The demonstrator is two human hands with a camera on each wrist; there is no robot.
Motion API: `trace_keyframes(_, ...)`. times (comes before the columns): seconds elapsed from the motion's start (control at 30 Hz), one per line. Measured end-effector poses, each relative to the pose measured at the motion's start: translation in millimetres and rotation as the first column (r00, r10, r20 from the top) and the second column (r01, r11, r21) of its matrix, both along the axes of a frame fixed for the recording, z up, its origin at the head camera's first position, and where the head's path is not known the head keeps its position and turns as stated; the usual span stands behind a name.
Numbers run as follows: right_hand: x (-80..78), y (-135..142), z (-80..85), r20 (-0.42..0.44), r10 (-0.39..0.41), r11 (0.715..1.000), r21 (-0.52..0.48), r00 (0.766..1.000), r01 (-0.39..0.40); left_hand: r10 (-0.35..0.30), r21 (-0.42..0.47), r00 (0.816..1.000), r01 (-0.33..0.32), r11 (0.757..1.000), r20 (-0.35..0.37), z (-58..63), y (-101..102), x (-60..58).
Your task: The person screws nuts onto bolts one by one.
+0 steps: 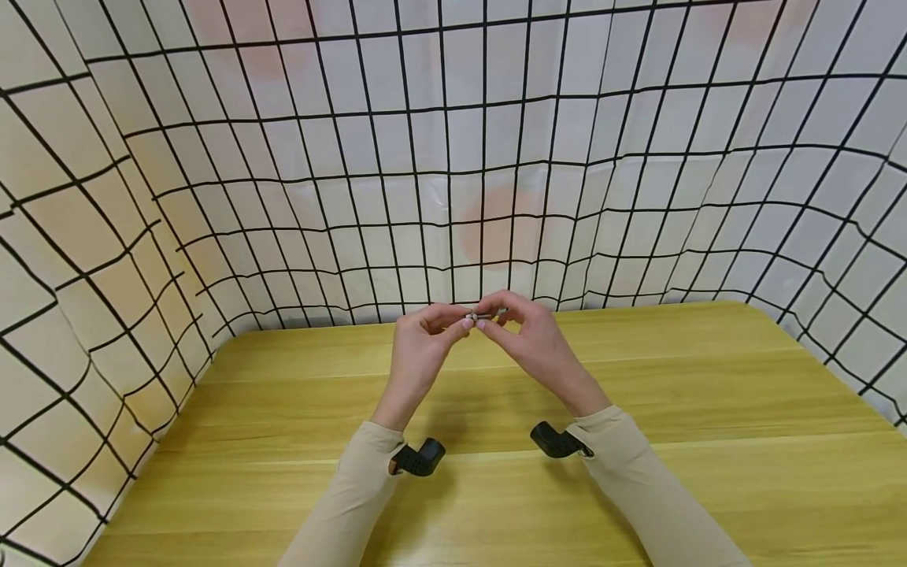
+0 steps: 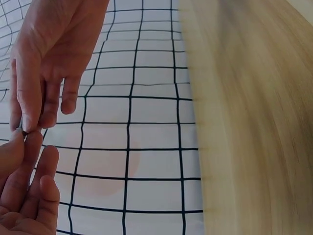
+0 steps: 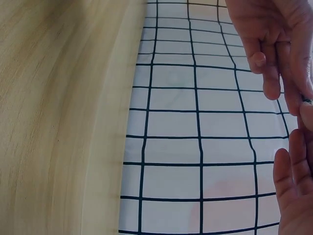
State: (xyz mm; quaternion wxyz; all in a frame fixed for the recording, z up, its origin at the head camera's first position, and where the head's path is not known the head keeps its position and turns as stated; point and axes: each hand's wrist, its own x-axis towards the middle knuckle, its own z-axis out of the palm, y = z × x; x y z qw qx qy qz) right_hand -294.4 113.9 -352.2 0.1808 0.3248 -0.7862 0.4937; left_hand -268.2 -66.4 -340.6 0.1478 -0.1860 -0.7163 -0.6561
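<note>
Above the far part of the table, my two hands meet fingertip to fingertip. Between them is a small silvery metal piece with a thin shaft (image 1: 485,316), too small to name for certain. My left hand (image 1: 416,353) pinches its left end between thumb and index finger. On the other side, my right hand (image 1: 536,344) pinches the shaft side with thumb and fingers. In the left wrist view the piece is a dark speck between the fingertips, mostly hidden. The right wrist view cuts off the meeting fingertips of the left hand (image 3: 274,29) and right hand (image 3: 296,210) at its edge.
A wood-grain table (image 1: 298,409) lies under both forearms. White cloth with a black grid (image 1: 397,157) hangs behind the table and along both sides. Each wrist bears a black camera mount, one on the left (image 1: 423,457) and one on the right (image 1: 553,439).
</note>
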Motion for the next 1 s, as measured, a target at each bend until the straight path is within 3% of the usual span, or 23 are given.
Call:
trace_keyframes(0.13, 0.6, 0, 0.0, 0.018, -0.014, 1.000, 0.007, 1.000, 0.014, 0.008, -0.018, 1.000, -0.008, 1.000, -0.012, 10.3, 0, 10.4)
trace_keyframes(0.4, -0.8, 1, -0.8, 0.014, -0.017, 0.999, 0.027, 1.000, 0.016, 0.009, -0.009, 1.000, -0.009, 1.000, -0.025, -9.6, -2, -8.8)
trace_keyframes(1.0, -2.8, 2, -2.0, 0.009, -0.030, 0.999, 0.044, 1.000, 0.029, 0.030, -0.055, 0.997, -0.033, 0.998, -0.066, -14.1, -2, -10.7)
